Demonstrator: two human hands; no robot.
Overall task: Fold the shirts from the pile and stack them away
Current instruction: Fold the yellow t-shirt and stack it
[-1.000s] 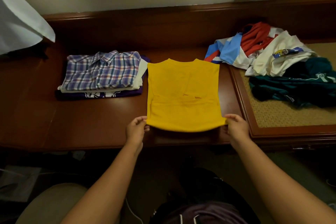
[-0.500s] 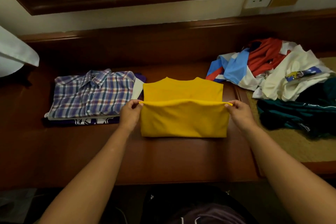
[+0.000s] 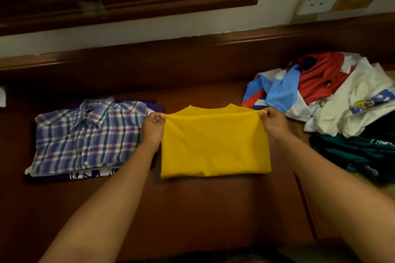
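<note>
Head view: both hands pinch the folded-over edge of a yellow shirt [image 3: 214,145] at the centre of the tabletop [image 3: 192,209].
Left hand [image 3: 152,126] pinches the fold's left corner, right hand [image 3: 272,123] its right corner, near the collar. At 9 o'clock lies the folded stack [image 3: 85,136], plaid shirt on top; at 2 o'clock, the unfolded pile [image 3: 333,96].

A plain yellow shirt [image 3: 214,145] lies on a dark reddish-brown wooden desk [image 3: 192,209]. Beside it, a blue, red and white plaid shirt [image 3: 85,134] tops purple and white garments. The pile [image 3: 333,96] mixes red, light blue, cream and dark green.
</note>
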